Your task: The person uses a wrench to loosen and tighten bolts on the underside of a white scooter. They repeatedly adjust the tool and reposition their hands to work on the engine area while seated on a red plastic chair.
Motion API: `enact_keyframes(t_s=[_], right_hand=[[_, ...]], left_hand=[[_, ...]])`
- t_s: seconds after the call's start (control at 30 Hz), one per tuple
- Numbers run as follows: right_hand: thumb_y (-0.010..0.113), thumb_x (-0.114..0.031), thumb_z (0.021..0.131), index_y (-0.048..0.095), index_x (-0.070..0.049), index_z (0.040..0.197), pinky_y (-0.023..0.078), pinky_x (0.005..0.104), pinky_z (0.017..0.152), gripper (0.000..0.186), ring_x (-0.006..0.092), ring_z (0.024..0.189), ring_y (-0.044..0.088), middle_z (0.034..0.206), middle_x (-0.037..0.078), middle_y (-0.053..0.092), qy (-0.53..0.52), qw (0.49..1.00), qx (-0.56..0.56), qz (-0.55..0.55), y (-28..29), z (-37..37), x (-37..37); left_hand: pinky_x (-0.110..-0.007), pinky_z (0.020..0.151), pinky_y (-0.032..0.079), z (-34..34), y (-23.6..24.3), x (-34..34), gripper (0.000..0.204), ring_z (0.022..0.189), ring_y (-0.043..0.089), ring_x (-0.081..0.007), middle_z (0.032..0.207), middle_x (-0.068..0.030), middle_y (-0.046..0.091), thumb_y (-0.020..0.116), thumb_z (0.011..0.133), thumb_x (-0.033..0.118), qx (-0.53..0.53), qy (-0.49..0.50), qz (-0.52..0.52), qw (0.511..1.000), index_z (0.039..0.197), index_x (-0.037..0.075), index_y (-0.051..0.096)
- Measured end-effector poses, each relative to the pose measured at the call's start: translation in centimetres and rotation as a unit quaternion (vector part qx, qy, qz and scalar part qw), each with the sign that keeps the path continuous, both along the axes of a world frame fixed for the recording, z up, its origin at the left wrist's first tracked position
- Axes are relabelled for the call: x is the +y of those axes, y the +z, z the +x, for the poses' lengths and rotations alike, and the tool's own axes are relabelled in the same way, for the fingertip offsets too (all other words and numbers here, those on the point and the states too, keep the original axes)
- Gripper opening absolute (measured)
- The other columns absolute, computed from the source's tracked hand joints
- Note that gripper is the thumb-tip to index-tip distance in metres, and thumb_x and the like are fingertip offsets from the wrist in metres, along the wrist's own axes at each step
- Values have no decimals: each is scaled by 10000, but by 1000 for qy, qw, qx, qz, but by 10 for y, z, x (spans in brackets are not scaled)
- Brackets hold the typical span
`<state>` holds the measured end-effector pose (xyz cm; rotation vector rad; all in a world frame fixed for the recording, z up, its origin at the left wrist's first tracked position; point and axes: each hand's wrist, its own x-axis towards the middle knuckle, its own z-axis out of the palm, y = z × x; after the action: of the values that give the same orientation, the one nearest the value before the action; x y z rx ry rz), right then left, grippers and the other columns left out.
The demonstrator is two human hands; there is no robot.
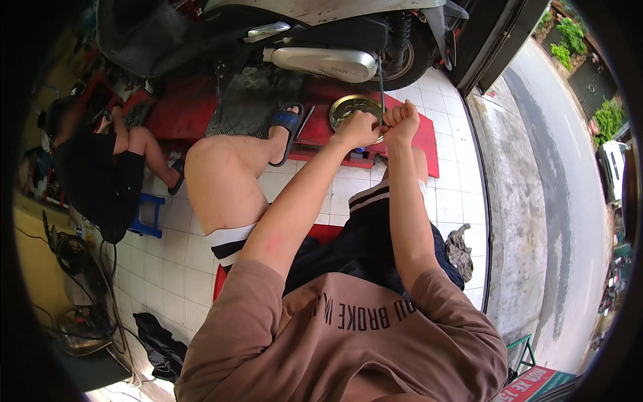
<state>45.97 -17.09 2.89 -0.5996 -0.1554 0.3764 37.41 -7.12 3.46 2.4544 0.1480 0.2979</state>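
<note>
A long, thin metal wrench [382, 84] runs from the rear end of the scooter's silver engine cover [325, 62] down to my hands. My right hand [402, 122] is closed in a fist at its near end. Right beside it, my left hand [360, 129] is also closed, its fingers bent around the same end. The handle itself is mostly hidden by my fingers. Behind my left hand, a round gold-rimmed tray [338, 106] with small parts in it lies on the red platform [321, 127]. The scooter [241, 27] stands on that platform.
The scooter's rear wheel [418, 57] is just beyond the wrench. My sandalled foot [288, 124] rests on the platform beside a dark thin tool [306, 119]. At left sits another person [94, 167] near a blue stool [149, 216]. A crumpled grey cloth [459, 251] lies right.
</note>
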Motion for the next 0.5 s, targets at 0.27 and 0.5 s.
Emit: enact_keyframes(t_s=[0.27, 0.5], right_hand=[[504, -121, 892, 410, -107, 623, 311, 288, 530, 285, 106, 553, 354, 581, -11, 380, -59, 995, -76, -36, -25, 3, 3], [500, -73, 919, 501, -46, 1287, 480, 287, 850, 370, 142, 993, 555, 1047, 58, 588, 32, 985, 18, -171, -37, -24, 16]], left_hand=[[-338, 648, 471, 18, -24, 10, 192, 667, 576, -154, 710, -105, 642, 667, 846, 154, 26, -61, -167, 984, 828, -34, 637], [-271, 678, 455, 27, -59, 25, 120, 755, 525, -89, 810, -21, 584, 628, 748, 5, -56, -70, -368, 926, 861, 7, 589]])
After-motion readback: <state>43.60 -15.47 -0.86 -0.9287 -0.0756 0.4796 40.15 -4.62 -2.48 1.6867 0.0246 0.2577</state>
